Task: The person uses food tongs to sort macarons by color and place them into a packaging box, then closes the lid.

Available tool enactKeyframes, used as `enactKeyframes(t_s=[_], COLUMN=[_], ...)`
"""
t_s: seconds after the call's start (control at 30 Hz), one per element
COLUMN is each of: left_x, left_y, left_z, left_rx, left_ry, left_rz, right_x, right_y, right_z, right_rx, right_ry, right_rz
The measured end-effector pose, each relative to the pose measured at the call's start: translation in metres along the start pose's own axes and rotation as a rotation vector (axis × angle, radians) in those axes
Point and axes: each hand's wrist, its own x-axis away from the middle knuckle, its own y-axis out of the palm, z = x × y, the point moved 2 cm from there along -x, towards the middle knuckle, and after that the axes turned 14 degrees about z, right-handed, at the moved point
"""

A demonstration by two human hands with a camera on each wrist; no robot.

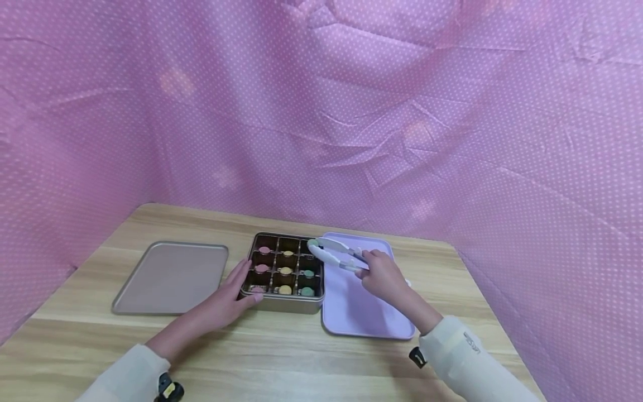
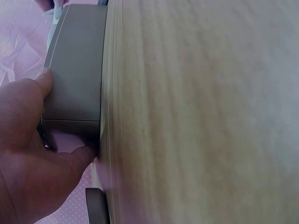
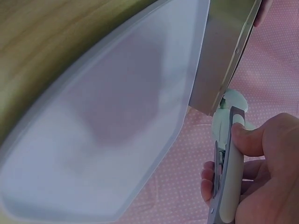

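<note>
while the left hand point(image 1: 226, 301) steadies the tin point(image 1: 283, 304), the tongs point(image 1: 331, 254) hover over its far-right corner.

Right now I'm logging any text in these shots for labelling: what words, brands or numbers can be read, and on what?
Small dark print on the right sleeve: too small and blurred to read.
Divided tin, tongs, lilac tray, grey tray, dotted pink cloth: no text visible in any view.
</note>
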Motion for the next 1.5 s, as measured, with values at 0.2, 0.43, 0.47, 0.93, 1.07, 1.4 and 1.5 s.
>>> enactKeyframes(t_s=[0.2, 0.43, 0.47, 0.93, 1.07, 1.4, 1.5], left_x=[0.000, 0.000, 0.000, 0.000, 0.000, 0.000, 0.000], left_y=[0.001, 0.001, 0.001, 0.000, 0.000, 0.000, 0.000], left_z=[0.000, 0.001, 0.001, 0.002, 0.002, 0.002, 0.001], left_rx=[-0.002, -0.004, -0.005, -0.007, -0.005, 0.001, 0.004], left_ry=[0.004, -0.004, -0.004, -0.006, -0.003, 0.000, -0.001], left_rz=[0.002, -0.004, -0.005, -0.007, -0.005, 0.003, 0.004], right_x=[0.001, 0.003, 0.003, 0.010, 0.013, 0.026, 0.030], right_y=[0.000, 0.001, 0.001, 0.001, 0.000, -0.011, -0.014], right_z=[0.000, 0.001, 0.001, 0.008, 0.013, 0.027, 0.035], right_rx=[-0.002, 0.001, 0.001, -0.050, -0.083, -0.163, -0.169], right_ry=[0.019, 0.027, 0.027, 0.036, 0.058, 0.136, 0.171], right_rz=[-0.021, -0.025, -0.023, 0.009, 0.007, 0.008, 0.007])
